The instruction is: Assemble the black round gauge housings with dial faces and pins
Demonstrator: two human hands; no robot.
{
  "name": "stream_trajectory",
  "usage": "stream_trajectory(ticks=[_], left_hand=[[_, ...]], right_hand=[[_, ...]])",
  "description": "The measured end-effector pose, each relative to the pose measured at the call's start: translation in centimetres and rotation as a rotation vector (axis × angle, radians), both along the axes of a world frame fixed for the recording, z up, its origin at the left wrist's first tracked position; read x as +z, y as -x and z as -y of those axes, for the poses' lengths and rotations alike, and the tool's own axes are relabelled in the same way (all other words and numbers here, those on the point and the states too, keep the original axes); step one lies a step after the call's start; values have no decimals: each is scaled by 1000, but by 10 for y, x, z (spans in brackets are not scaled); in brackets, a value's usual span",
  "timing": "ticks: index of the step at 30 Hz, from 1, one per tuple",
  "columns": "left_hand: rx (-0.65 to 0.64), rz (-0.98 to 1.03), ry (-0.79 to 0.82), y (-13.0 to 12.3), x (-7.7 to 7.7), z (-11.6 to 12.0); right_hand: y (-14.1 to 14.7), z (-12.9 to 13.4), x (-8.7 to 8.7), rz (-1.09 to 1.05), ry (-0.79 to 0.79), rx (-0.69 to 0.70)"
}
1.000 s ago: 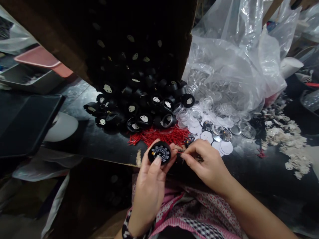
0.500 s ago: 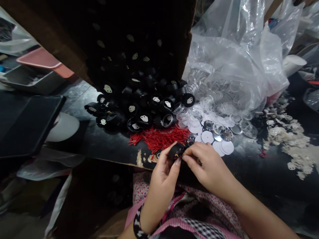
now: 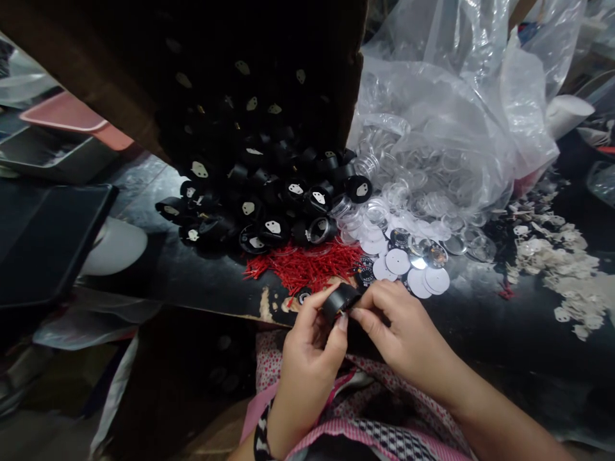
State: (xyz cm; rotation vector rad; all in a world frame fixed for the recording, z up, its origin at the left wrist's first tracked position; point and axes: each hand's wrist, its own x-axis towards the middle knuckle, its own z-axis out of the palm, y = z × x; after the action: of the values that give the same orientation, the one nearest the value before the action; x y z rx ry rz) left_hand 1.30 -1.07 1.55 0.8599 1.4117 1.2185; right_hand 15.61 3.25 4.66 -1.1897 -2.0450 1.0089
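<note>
My left hand [image 3: 312,349] is closed round a black round dial housing [image 3: 339,302], thumb and fingers on its outer wall. The housing is tilted, its open face turned towards my right hand [image 3: 391,320]. The right fingers are closed in a pinch at that face; whatever is between them is hidden. Just beyond my hands lies a heap of thin red pointers [image 3: 317,266]. Beside it are white discs [image 3: 398,262] and black printed dials [image 3: 365,272]. Several more black housings [image 3: 273,228], with pale metal plates on them, are piled behind.
A dark cardboard box [image 3: 269,38] stands on its side behind the housings. Clear plastic rings [image 3: 403,179] spill from a plastic bag [image 3: 451,96]. Small pale plates [image 3: 557,262] are heaped on the right. At left are a black tray-like panel [image 3: 48,237] and a white container [image 3: 115,246].
The housing has tipped in my left hand, so its printed face is now mostly turned away and its side wall shows. My right fingertips stay close to it. The whole view has shifted slightly.
</note>
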Motion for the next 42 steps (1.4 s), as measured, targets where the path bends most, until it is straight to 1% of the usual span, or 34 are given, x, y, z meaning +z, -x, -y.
stream_trajectory(ticks=[4, 5, 7, 9, 11, 12, 14, 16, 18, 20, 22, 25, 28, 31, 32, 34, 35, 36, 37, 38, 39, 40, 42], left_hand=[[6, -13, 4, 2, -2, 2], [-9, 15, 23, 3, -4, 2], [-54, 133, 82, 6, -9, 2], [-90, 274, 143, 8, -13, 1], [-101, 342, 178, 11, -14, 0], [-100, 333, 183, 12, -14, 0], [-91, 255, 184, 12, -13, 0], [-66, 210, 199, 10, -13, 1], [-16, 294, 248, 5, -13, 2], [61, 432, 303, -1, -13, 2], [134, 512, 335, -6, -14, 0], [180, 579, 345, -8, -15, -2], [176, 689, 364, -7, -14, -2], [143, 702, 319, -4, -14, 0], [126, 677, 291, -3, -14, 0], [91, 612, 249, 1, -16, 0], [82, 591, 237, 3, -17, -1], [85, 577, 226, 5, -18, -1], [91, 571, 211, 6, -20, -1], [96, 573, 198, 7, -22, -2], [98, 585, 191, 7, -24, -3], [100, 596, 189, 6, -26, -3], [111, 621, 197, 4, -30, -4]], right_hand=[[1, 3, -2, 9, 19, -33], [1, 3, -2, 11, 24, -36], [0, 0, -4, -1, 7, -28], [-1, -4, -5, 4, -77, 0], [-2, -8, -5, 77, -200, 46], [-2, -10, -6, 135, -263, 71], [-1, -12, -6, 244, -367, 126], [0, -14, -8, 306, -446, 163], [3, -14, -9, 308, -477, 159], [7, -14, -9, 292, -445, 101], [11, -14, -7, 320, -363, 39], [18, -16, -3, 427, -246, 44], [26, -17, 2, 506, -216, 84], [28, -17, 8, 539, -170, 61], [27, -18, 10, 526, -136, 54], [20, -26, 12, 433, -55, 108], [15, -33, 12, 371, -44, 131], [8, -42, 11, 330, -76, 122], [2, -53, 9, 322, -142, 90], [-5, -64, 6, 375, -259, -9], [-11, -76, 3, 479, -376, -92], [-16, -88, -2, 587, -459, -140], [-25, -106, -11, 705, -537, -121]])
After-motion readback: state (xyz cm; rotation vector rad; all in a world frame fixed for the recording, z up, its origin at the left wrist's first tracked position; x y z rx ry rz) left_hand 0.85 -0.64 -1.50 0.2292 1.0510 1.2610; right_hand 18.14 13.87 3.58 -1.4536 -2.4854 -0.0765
